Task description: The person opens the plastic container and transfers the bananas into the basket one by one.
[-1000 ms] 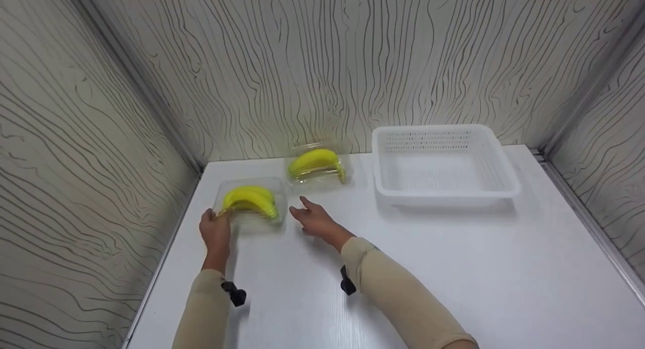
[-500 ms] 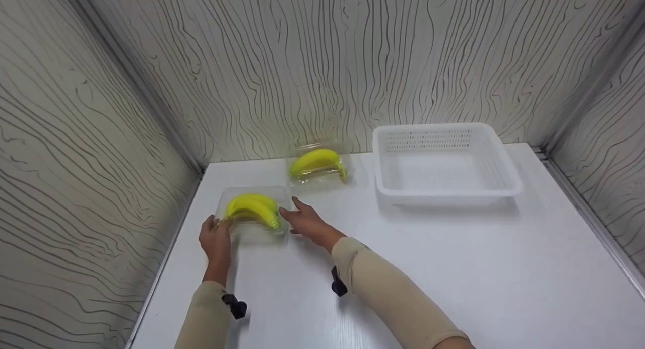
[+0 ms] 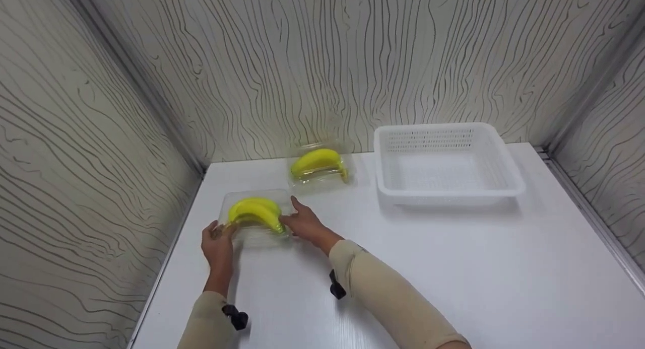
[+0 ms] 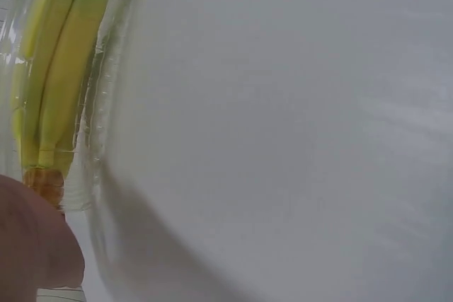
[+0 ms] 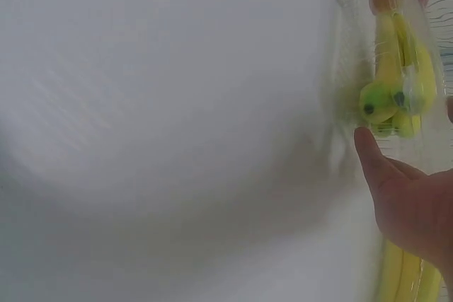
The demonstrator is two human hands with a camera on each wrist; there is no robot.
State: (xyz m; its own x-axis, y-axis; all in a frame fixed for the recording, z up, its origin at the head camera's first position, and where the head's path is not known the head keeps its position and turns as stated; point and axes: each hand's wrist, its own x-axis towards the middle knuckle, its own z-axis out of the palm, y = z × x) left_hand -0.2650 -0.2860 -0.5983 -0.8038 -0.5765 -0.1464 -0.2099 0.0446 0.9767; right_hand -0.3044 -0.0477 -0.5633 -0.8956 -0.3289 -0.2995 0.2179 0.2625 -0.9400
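Leftward, the clear box [image 3: 258, 233] is pinched by the left hand [image 3: 217, 247]. Rightward, it is flanked by the right hand [image 3: 305, 223], spread.

No lettering, label, brand, number or sign can be read (in any of the three views).

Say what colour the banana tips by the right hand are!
Green, dark-spotted; the right wrist view shows the tips best.

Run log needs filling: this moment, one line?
left hand: holds front banana pack; right hand: at its right end; rear banana pack, white basket: untouched
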